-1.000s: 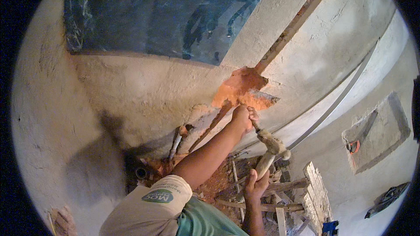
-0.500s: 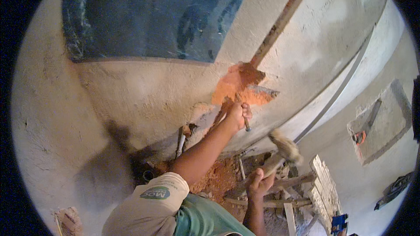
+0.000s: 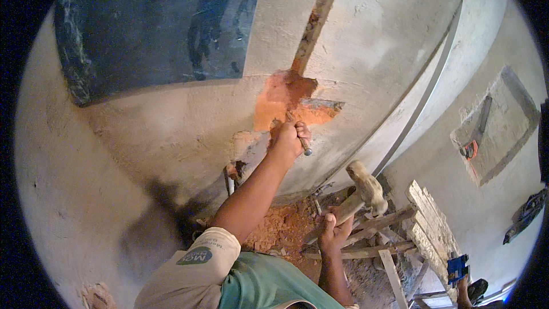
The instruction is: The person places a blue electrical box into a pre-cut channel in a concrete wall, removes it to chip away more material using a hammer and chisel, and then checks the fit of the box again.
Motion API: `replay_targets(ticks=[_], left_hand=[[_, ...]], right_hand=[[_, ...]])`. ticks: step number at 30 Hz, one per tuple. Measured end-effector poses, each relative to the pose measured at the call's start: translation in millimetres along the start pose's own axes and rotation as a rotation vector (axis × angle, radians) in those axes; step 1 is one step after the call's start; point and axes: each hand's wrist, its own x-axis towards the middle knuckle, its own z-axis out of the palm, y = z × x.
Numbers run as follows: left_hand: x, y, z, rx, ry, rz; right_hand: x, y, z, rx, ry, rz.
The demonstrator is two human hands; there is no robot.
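My left hand (image 3: 290,138) is closed round a metal chisel (image 3: 307,150), whose round struck end sticks out below my fist. The chisel's other end meets the hollow of broken-out orange brick (image 3: 271,103) in the plastered wall. Lower and to the right, my right hand (image 3: 333,236) grips the wooden handle of a hammer (image 3: 369,189). Its heavy, dusty head is held away from the wall, apart from the chisel. A narrow chased groove (image 3: 314,26) runs up the wall from the broken patch.
A dark blue panel (image 3: 154,28) is set in the wall at upper left. Orange rubble (image 3: 283,226) lies at the wall's foot. Rough wooden boards (image 3: 432,229) stand at right, beside a blue object (image 3: 457,269). An orange-and-black tool (image 3: 470,149) rests in a wall recess.
The view has shifted, so the wall and chisel sit further left. The hammer, blurred before, now shows sharply and is further from the chisel. Both grips are unchanged.
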Motion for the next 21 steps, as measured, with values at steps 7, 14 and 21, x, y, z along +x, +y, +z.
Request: replay_targets(ticks=[7, 14, 21], left_hand=[[-3, -21, 18, 0.062, 0.063, 0.18], [16, -10, 12, 0.089, -0.012, 0.148], [-7, -60, -4, 0.12, 0.057, 0.304]], right_hand=[[25, -31, -9, 0.302, 0.106, -0.123], [11, 26, 17, -0.121, -0.192, 0.05], [25, 35, -20, 0.058, -0.047, 0.088]])
